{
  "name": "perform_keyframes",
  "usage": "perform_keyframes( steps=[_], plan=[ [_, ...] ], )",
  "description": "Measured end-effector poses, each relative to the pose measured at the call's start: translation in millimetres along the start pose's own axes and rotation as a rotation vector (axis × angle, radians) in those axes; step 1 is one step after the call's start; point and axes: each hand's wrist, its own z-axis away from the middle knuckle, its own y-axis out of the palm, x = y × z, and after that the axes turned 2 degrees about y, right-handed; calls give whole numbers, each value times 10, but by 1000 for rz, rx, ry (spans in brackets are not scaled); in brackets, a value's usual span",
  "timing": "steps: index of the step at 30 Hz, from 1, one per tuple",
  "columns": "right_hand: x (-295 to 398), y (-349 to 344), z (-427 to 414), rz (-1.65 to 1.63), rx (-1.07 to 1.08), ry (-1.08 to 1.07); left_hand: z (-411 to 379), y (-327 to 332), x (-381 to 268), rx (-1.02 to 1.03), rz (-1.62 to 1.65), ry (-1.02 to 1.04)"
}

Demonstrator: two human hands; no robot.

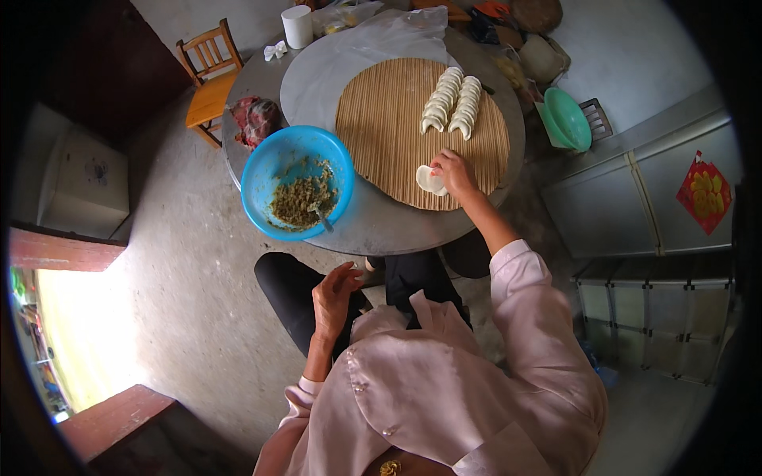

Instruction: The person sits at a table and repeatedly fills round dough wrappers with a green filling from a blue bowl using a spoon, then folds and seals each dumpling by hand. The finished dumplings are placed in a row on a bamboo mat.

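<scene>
My right hand (pixel 455 174) reaches over a round reed mat (pixel 381 125), its fingertips pinched at the edge of a pale round dumpling wrapper (pixel 426 178). At least one more wrapper seems to lie partly under it. Beyond that hand, two rows of folded dumplings (pixel 442 101) overlap on the mat. My left hand (pixel 334 297) hovers above my lap, fingers loosely bent and apart, with nothing visible in it. Left of the mat, a blue plastic basin (pixel 253 199) contains chopped filling (pixel 297 199) and a metal spoon (pixel 324 221) leaning in it.
The mat and basin rest on a round grey table (pixel 381 229). A dark red plastic bag (pixel 256 119), a clear plastic sheet (pixel 369 47) and a white paper roll (pixel 297 27) are also on it. A wooden chair (pixel 214 83) stands left; a green basin (pixel 567 119) is right.
</scene>
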Motion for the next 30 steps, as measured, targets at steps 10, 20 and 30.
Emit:
perform_keyframes(
  steps=[10, 20, 30],
  plan=[
    [44, -69, 209, -267, -29, 124, -74, 32, -46, 46, 162, -18],
    [145, -124, 31, -281, 81, 132, -123, 1, 25, 95, 260, -70],
    [84, -211, -111, -653, 102, 225, -180, 34, -47, 137, 308, -110]
  ],
)
